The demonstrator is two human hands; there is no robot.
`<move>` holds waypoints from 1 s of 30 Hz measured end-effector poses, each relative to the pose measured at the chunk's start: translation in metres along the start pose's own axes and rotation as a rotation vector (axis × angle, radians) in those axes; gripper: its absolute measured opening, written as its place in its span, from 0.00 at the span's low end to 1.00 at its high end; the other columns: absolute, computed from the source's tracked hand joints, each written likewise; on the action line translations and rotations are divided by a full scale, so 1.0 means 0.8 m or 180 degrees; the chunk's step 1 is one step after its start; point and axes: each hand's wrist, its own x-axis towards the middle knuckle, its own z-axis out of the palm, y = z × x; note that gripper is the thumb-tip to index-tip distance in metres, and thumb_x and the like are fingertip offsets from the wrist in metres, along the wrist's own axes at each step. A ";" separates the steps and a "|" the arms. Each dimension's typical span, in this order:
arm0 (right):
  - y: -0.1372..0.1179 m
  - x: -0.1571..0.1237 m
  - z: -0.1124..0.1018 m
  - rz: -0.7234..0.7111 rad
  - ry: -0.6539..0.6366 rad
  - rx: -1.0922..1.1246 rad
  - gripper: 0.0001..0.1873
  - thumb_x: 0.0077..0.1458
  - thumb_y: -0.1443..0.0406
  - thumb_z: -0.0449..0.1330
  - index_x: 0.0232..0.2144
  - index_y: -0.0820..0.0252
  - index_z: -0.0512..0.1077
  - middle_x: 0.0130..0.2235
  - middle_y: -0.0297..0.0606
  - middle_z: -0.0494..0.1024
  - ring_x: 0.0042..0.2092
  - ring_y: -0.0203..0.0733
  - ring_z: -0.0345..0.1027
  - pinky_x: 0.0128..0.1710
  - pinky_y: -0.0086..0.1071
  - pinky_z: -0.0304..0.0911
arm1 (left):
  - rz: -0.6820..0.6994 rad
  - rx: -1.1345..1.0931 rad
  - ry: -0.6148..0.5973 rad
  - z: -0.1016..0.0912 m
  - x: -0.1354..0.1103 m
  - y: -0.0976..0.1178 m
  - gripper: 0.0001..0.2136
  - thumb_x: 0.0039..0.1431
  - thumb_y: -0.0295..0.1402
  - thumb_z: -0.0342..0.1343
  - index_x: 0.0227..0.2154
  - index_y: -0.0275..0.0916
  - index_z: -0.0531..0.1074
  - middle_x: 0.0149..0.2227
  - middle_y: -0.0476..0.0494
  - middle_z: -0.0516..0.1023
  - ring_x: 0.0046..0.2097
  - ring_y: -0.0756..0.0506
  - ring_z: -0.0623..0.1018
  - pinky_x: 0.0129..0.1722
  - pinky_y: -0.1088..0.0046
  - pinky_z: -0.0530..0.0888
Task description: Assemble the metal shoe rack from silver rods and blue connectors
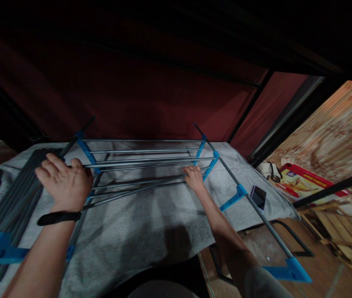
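A rack of grey metal rods with blue plastic connectors lies on a grey cloth. My left hand, a black band on its wrist, rests fingers apart on the rack's left side rail near a blue connector. Across from it, my right hand is closed around the end of a loose diagonal rod near the right blue connector. The right side rail runs toward me and ends in a blue foot.
A dark phone lies on the cloth by the right rail. A bundle of dark rods lies at the left. Glasses, a red box and wooden slats are at the right. A dark red wall stands behind.
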 end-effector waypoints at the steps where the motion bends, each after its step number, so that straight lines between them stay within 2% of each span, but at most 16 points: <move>1: 0.000 0.000 0.000 0.0004 0.0041 0.0010 0.19 0.54 0.76 0.55 0.43 0.57 0.78 0.46 0.42 0.81 0.51 0.48 0.70 0.53 0.40 0.55 | 0.0060 -0.0029 0.0053 -0.001 -0.001 0.001 0.21 0.62 0.34 0.50 0.53 0.24 0.70 0.71 0.11 0.51 0.70 0.21 0.56 0.60 0.35 0.58; 4: 0.000 0.000 0.001 0.0004 0.0118 0.0048 0.19 0.53 0.76 0.55 0.42 0.57 0.78 0.45 0.42 0.82 0.49 0.47 0.70 0.52 0.39 0.55 | 0.0246 -0.0123 0.0173 -0.005 -0.007 0.010 0.22 0.64 0.33 0.49 0.57 0.25 0.68 0.72 0.15 0.54 0.74 0.26 0.51 0.66 0.38 0.53; 6: -0.001 0.000 0.001 0.0004 0.0120 0.0055 0.19 0.52 0.76 0.55 0.42 0.57 0.78 0.45 0.42 0.82 0.49 0.47 0.70 0.52 0.39 0.55 | 0.0217 -0.0252 0.0193 -0.008 -0.016 0.020 0.23 0.67 0.35 0.47 0.60 0.27 0.67 0.72 0.19 0.54 0.74 0.28 0.51 0.68 0.40 0.53; 8: -0.001 0.000 0.001 0.0023 0.0116 0.0040 0.19 0.53 0.76 0.55 0.42 0.57 0.77 0.46 0.42 0.82 0.49 0.47 0.70 0.52 0.39 0.55 | 0.0222 -0.0558 0.0102 -0.010 -0.029 0.031 0.23 0.70 0.39 0.46 0.60 0.31 0.68 0.71 0.22 0.59 0.72 0.29 0.58 0.67 0.45 0.58; 10: -0.001 0.001 0.000 0.0031 0.0107 0.0038 0.19 0.53 0.76 0.54 0.42 0.57 0.77 0.46 0.42 0.82 0.50 0.47 0.70 0.53 0.39 0.55 | 0.0439 -0.0959 -0.0034 -0.010 -0.047 0.040 0.22 0.71 0.42 0.45 0.59 0.34 0.70 0.67 0.25 0.66 0.69 0.32 0.65 0.65 0.50 0.64; 12: -0.001 0.001 -0.001 0.0019 0.0090 0.0057 0.19 0.53 0.76 0.54 0.43 0.57 0.77 0.45 0.41 0.82 0.51 0.47 0.70 0.54 0.39 0.54 | 0.0694 -0.1202 -0.0053 -0.008 -0.070 0.046 0.21 0.71 0.41 0.46 0.59 0.37 0.70 0.66 0.28 0.68 0.68 0.32 0.67 0.65 0.52 0.64; 15: 0.000 0.000 -0.001 0.0012 0.0098 0.0052 0.20 0.53 0.77 0.54 0.43 0.58 0.77 0.45 0.41 0.82 0.51 0.47 0.70 0.53 0.39 0.54 | 0.0816 -0.1186 0.0034 -0.003 -0.102 0.048 0.18 0.70 0.39 0.49 0.58 0.41 0.71 0.66 0.30 0.70 0.67 0.32 0.68 0.64 0.50 0.64; 18: 0.004 -0.004 0.003 -0.0046 0.0155 0.0024 0.19 0.52 0.77 0.53 0.42 0.58 0.77 0.45 0.42 0.82 0.49 0.47 0.71 0.51 0.39 0.54 | 0.1073 -0.1082 -0.0295 0.007 -0.124 0.047 0.17 0.71 0.39 0.50 0.57 0.40 0.73 0.57 0.32 0.78 0.60 0.33 0.75 0.61 0.51 0.67; 24: 0.019 -0.006 0.020 -0.0311 0.0298 -0.0011 0.18 0.53 0.75 0.53 0.40 0.57 0.77 0.43 0.42 0.82 0.48 0.48 0.72 0.49 0.39 0.55 | 0.1242 -0.0746 -0.1039 0.021 -0.127 0.040 0.15 0.72 0.37 0.51 0.53 0.38 0.77 0.46 0.35 0.83 0.48 0.35 0.80 0.52 0.55 0.71; 26: 0.023 -0.005 0.024 -0.0342 0.0355 -0.0023 0.17 0.53 0.75 0.53 0.40 0.57 0.77 0.43 0.42 0.82 0.47 0.48 0.72 0.49 0.40 0.55 | 0.1260 -0.0661 -0.1129 0.020 -0.122 0.041 0.13 0.72 0.34 0.50 0.51 0.38 0.78 0.43 0.36 0.83 0.47 0.36 0.80 0.50 0.57 0.71; 30: 0.027 -0.001 0.025 -0.0363 0.0444 -0.0035 0.16 0.56 0.73 0.52 0.42 0.57 0.76 0.42 0.42 0.81 0.47 0.48 0.72 0.49 0.40 0.56 | 0.1251 -0.0604 -0.1082 0.016 -0.105 0.046 0.13 0.73 0.32 0.49 0.49 0.37 0.77 0.43 0.36 0.82 0.46 0.38 0.79 0.48 0.59 0.70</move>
